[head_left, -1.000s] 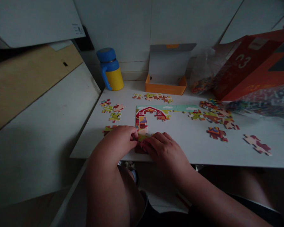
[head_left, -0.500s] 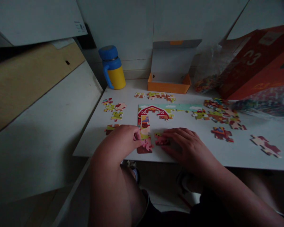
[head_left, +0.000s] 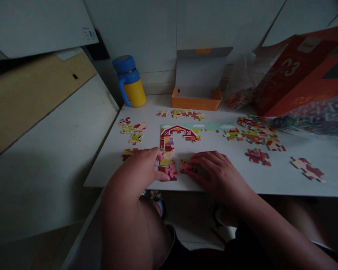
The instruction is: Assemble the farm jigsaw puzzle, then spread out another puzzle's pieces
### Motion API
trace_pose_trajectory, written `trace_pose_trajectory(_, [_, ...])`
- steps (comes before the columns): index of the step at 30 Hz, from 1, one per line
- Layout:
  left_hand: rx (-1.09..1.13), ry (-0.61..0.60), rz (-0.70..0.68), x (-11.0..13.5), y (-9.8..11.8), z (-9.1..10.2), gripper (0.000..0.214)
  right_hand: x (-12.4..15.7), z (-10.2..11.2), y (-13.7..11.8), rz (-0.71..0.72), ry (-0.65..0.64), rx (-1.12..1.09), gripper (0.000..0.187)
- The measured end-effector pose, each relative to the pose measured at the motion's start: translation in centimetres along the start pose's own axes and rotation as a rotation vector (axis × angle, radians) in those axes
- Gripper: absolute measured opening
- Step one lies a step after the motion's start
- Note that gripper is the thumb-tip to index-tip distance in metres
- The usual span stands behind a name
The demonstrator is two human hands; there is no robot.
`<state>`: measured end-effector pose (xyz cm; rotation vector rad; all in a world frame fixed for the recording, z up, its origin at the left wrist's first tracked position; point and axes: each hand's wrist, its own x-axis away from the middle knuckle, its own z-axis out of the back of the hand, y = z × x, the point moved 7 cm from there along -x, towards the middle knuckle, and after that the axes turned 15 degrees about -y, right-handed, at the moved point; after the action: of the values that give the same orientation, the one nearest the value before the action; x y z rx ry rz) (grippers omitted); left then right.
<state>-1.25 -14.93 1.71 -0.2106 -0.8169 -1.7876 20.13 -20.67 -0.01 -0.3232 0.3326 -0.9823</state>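
Observation:
A partly joined jigsaw (head_left: pixel 180 132) with a red barn lies on the white table (head_left: pixel 228 176); its left column runs down to the near edge. My left hand (head_left: pixel 139 170) rests curled at the foot of that column, thumb and fingers pressed on the bottom pieces (head_left: pixel 169 170). My right hand (head_left: pixel 214 172) lies flat just to the right, fingers stretched over a loose red piece (head_left: pixel 186 167) beside the column.
Loose pieces lie at the left (head_left: pixel 132 129), behind the jigsaw (head_left: pixel 181 113) and at the right (head_left: pixel 256 137). A blue and yellow flask (head_left: pixel 129 81), an open orange box (head_left: pixel 198 84), a red carton (head_left: pixel 301 73) and bags of pieces (head_left: pixel 312 118) stand at the back.
My right hand left the foot of the column and moved right, now lying on a loose red piece beside it. The left hand stayed at the column.

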Motion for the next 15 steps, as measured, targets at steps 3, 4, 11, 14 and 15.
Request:
trace_pose_trajectory(3, [-0.043,0.008,-0.002,0.2,0.5,-0.1,0.055,0.0,0.0,-0.1,-0.001,-0.002,0.025,0.020])
trace_pose_trajectory(4, [-0.060,0.008,-0.007,0.2,0.7,-0.2,0.057,0.0,0.0,-0.2,-0.002,0.001,0.034,0.020])
trace_pose_trajectory(11, [-0.080,-0.001,-0.061,0.7,1.1,-0.2,0.045,0.2,-0.2,-0.2,-0.001,-0.003,0.046,0.020])
trace_pose_trajectory(14, [-0.081,-0.006,-0.063,0.8,1.0,-0.1,0.047,0.2,-0.2,-0.2,0.004,0.000,0.052,0.020])
trace_pose_trajectory(15, [-0.084,-0.001,-0.071,0.8,1.1,-0.1,0.047,0.2,-0.2,-0.2,0.004,-0.001,0.051,0.020])
